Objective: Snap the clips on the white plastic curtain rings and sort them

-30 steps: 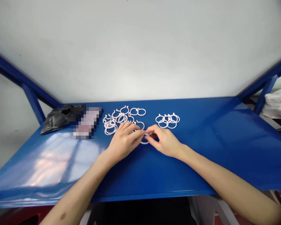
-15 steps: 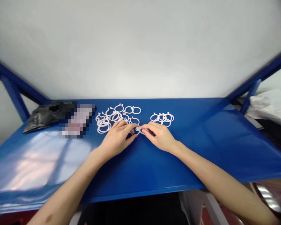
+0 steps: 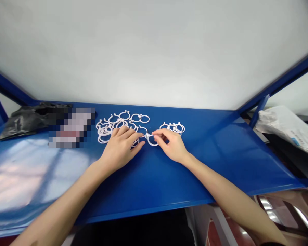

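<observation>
My right hand (image 3: 171,145) pinches a white plastic curtain ring (image 3: 152,144) between thumb and fingertips, just above the blue table. To its left, my left hand (image 3: 122,145) is spread with thumb and index finger apart, close to the pinched ring. Its fingers rest over the near side of a loose heap of white curtain rings (image 3: 104,139), partly hiding several of them. Beyond my right hand lies a smaller group of overlapping curtain rings (image 3: 182,128), partly covered by the fingers.
The blue table (image 3: 149,191) meets a pale wall (image 3: 154,54) at the back. On the left lie a black plastic bag (image 3: 23,121) and a blurred-out flat object (image 3: 74,126). Blue frame bars stand at both sides. A clear plastic package (image 3: 290,126) sits at the right.
My left hand's thumb and index finger have parted and moved slightly away from the ring. The right hand keeps its pinch, and the ring's loop now shows more fully. The view has shifted.
</observation>
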A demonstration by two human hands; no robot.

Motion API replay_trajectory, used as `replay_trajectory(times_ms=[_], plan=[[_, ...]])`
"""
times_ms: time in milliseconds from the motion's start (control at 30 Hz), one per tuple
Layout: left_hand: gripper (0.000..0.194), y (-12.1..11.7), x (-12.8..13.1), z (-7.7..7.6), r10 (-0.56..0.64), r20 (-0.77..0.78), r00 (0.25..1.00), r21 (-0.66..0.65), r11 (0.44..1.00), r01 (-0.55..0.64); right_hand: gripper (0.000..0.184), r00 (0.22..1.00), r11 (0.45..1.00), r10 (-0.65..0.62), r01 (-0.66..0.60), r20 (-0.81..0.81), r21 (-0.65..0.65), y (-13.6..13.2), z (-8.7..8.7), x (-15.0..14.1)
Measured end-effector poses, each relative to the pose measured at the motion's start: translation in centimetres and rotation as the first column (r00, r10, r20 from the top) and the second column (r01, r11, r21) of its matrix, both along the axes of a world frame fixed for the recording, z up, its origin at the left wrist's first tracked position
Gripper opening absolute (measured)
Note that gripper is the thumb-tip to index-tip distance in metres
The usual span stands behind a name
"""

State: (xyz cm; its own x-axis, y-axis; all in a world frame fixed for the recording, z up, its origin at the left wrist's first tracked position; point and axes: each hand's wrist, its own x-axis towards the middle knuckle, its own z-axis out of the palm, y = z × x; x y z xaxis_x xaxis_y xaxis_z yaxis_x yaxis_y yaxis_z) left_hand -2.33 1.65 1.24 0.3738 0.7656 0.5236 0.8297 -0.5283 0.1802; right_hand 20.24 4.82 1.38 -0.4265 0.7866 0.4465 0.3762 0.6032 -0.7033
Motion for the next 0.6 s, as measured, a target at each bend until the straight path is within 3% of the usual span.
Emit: replay_trajectory(times_ms=[133,267,433,600], plan=[[0.018,-0.4,0.6,0.6,-0.026,0.174,0.984,-0.015,0.999,0.029,0.015,0.989,0.985,0.067,-0.086,-0.13,-0.147,-0.8,0.1,-0.4],[0.019,-0.6,1.0,1.0,-0.009,0.347,0.938,-0.092,0.995,0.044,0.015,0.978,0.969,0.107,-0.142,-0.177,-0.2,-1.3,0.0,-0.5],[0.013,-1.0,1.3,0.9,-0.056,0.407,0.911,-0.047,0.995,0.083,0.013,0.965,0.975,0.146,-0.177,-0.216,-0.133,-1.2,-0.5,-0.4],[0.008,-1.1,1.6,0.6,-0.116,0.385,0.916,0.047,0.993,0.106,0.013,0.978,0.985,0.167,-0.17,-0.127,-0.017,-1.2,-0.7,-0.3]])
